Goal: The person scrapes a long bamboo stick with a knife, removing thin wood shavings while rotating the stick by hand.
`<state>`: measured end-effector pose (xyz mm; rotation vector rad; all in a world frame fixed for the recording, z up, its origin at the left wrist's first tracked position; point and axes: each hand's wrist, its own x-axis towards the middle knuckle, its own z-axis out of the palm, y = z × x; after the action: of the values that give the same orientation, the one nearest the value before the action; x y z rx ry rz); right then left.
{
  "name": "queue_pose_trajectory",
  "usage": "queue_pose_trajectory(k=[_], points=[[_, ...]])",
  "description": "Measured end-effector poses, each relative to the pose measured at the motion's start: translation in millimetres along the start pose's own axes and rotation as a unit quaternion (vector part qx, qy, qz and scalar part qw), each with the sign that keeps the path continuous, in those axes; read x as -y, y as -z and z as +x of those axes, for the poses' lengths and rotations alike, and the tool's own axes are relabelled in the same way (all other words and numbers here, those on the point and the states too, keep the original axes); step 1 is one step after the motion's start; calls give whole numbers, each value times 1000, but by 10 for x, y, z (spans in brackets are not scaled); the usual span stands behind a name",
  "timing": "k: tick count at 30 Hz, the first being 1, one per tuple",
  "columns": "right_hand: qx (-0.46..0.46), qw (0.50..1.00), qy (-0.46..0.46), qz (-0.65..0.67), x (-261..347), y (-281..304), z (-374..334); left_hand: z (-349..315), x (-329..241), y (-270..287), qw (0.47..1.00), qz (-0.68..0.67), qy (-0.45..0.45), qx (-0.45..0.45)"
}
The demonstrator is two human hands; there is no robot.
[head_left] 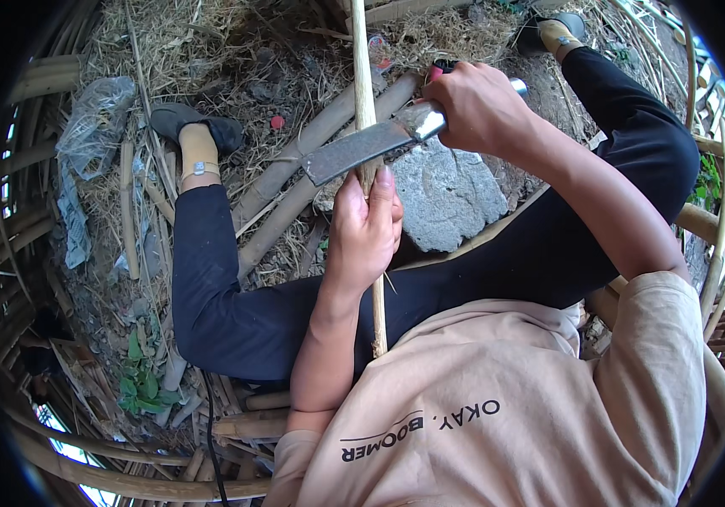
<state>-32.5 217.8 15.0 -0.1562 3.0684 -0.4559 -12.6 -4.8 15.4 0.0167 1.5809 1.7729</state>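
Observation:
My left hand (364, 226) is closed round a long, pale wooden stick (363, 72), thumb pointing up along it. The stick runs from the top of the view down to my shirt front, where its lower end rests against or just above the cloth. In my right hand (482, 111) is the handle of a broad, square-ended chopping knife (358, 150). Its dark steel blade lies across the stick, just above my left fingertips. From this view I cannot tell how deeply the edge bites, if at all. A grey stone block (449, 201) sits behind my hands.
Thick bamboo poles (282, 190) lie on straw-strewn ground between my spread legs. A crumpled clear plastic bag (96, 127) is at the left, near my shoe. Bent bamboo rails (126, 482) curve round the edges, and a small green plant (144, 376) grows at lower left.

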Motion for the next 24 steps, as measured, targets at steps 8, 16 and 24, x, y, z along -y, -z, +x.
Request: queue_pose_trajectory(k=[8,16,24], points=[[-64,996,-48,-37,-425,34,188,15,1,-5,1000,-6,7,-8],[-2,998,-56,30,-268,69,96,36,17,67,1000,-25,6,10],[39,999,-16,27,44,-17,-36,36,101,47,997,52,-58,-17]])
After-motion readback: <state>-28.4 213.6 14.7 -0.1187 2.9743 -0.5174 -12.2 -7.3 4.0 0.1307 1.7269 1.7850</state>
